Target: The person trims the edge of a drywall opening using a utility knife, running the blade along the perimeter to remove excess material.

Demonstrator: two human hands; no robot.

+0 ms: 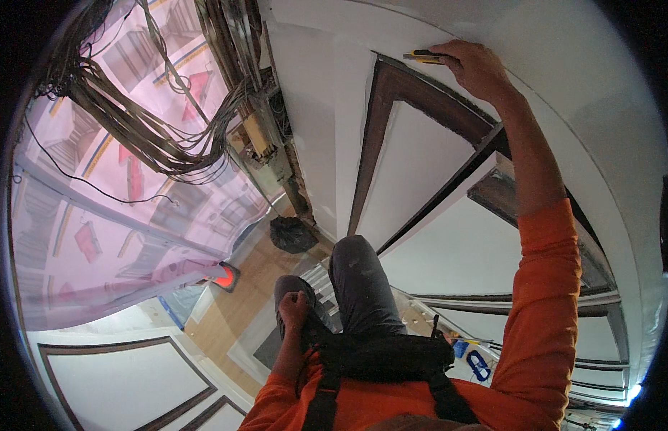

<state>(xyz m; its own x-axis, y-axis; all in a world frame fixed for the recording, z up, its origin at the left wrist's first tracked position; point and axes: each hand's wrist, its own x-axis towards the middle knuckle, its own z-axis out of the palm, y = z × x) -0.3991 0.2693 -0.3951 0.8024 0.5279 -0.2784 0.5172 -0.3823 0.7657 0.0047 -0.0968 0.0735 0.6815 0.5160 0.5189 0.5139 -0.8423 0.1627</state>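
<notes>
Raised high on the right, my right hand [479, 70] is closed around a utility knife [422, 57] with yellow and black parts. The knife's tip points left, just above the upper corner of a dark brown wooden frame [413, 85] set in the white wall. Low down, my left hand [293, 310] is curled shut by my left knee; whatever its fingers may hold is hidden. Inside the dark frame lies a pale panel [418, 154].
Bundled cables [143, 136] hang at the upper left before printed pink sheeting [68, 237]. Below are a black bag [293, 234], an orange-red object [225, 276] and ladder-like steps [324, 289] under my legs. A blue object [479, 366] lies lower right.
</notes>
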